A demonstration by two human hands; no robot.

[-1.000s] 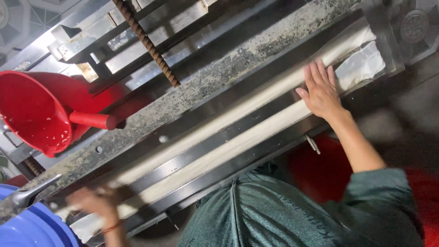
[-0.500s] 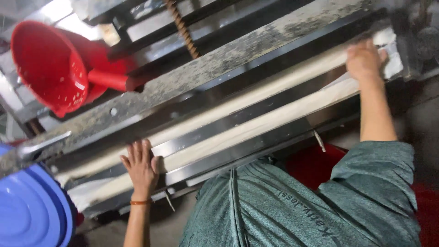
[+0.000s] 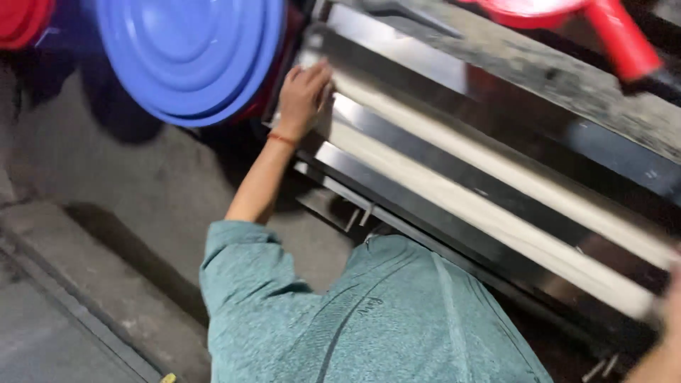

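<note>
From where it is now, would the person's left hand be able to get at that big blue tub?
Probably yes. The left hand rests on the near end of the pale strip on the metal machine, and the blue tub sits just beside it, with nothing visible between them.

No packages, labels, signs (or screens) visible.

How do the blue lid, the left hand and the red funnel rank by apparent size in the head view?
1. Blue lid, largest.
2. Red funnel, cut by the frame edge, so unsure.
3. Left hand, smallest.
</note>
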